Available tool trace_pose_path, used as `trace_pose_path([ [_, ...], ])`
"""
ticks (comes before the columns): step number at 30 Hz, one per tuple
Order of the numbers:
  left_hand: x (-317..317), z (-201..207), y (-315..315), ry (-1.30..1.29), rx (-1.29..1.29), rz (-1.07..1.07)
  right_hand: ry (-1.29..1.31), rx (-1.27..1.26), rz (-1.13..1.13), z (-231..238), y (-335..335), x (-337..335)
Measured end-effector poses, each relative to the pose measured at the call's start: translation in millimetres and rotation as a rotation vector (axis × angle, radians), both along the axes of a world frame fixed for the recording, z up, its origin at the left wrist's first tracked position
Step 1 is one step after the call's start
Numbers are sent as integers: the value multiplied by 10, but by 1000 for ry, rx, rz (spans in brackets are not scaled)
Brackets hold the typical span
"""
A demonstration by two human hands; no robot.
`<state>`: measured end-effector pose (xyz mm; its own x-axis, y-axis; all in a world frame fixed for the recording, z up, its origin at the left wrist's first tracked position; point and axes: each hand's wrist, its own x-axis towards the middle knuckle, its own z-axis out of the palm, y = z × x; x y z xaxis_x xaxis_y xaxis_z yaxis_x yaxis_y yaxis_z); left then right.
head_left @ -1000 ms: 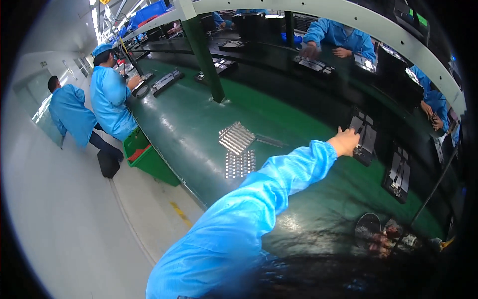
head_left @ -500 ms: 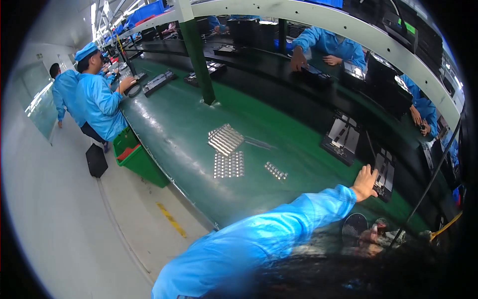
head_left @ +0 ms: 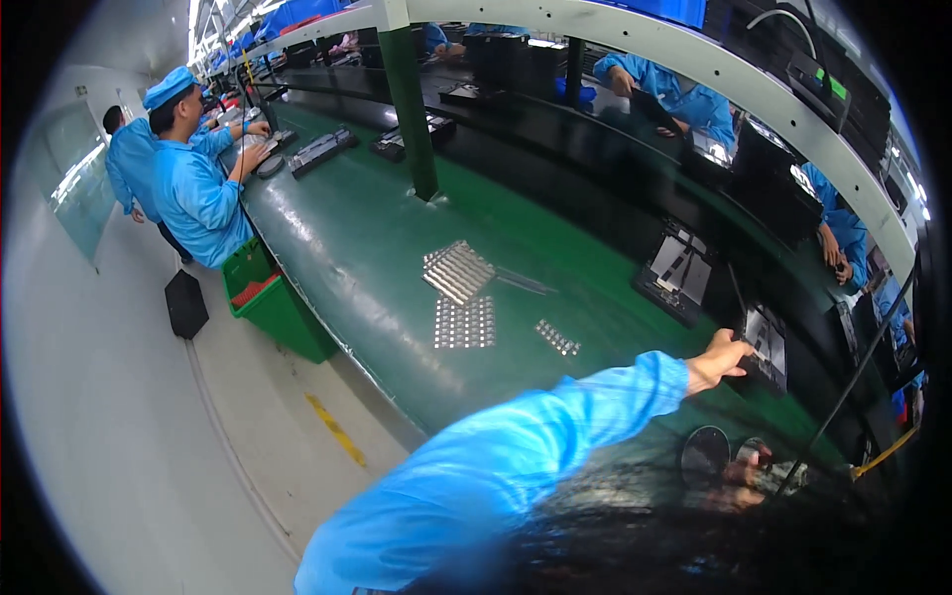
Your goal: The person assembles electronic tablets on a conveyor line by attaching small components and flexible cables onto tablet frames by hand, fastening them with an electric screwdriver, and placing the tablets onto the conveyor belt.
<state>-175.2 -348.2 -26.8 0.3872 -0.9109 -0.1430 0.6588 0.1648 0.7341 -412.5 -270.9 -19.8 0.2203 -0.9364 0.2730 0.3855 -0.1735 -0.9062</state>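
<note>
My left arm, in a blue sleeve, reaches across the green conveyor belt (head_left: 377, 248) to the right. My left hand (head_left: 719, 359) pinches the near edge of a dark flat device (head_left: 766, 342) with a pale panel on top. A second such device (head_left: 679, 270) lies just beyond it on the belt. Low at the right, a dim skin-coloured shape (head_left: 746, 464) beside a round black object (head_left: 704, 456) may be my right hand; dark hair partly hides it.
Silver trays of small parts (head_left: 458, 271) (head_left: 464, 323) and a short strip of parts (head_left: 557, 337) lie mid-belt. A green post (head_left: 409, 99) rises behind them. Workers in blue stand at far left (head_left: 193, 188) and across the line (head_left: 684, 94). A green bin (head_left: 273, 307) sits on the floor.
My head has turned, so the view has shifted. My left hand has come lower and closer along the belt and stays on the dark device.
</note>
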Motion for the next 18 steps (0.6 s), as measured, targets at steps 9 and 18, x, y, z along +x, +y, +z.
trace_pose_path([
  [9,90,148,3121,-61,40,-214,5,-6,-238,192,175,-36],
  [18,185,270,3808,-357,185,-249,23,-94,-167,37,205,271],
])
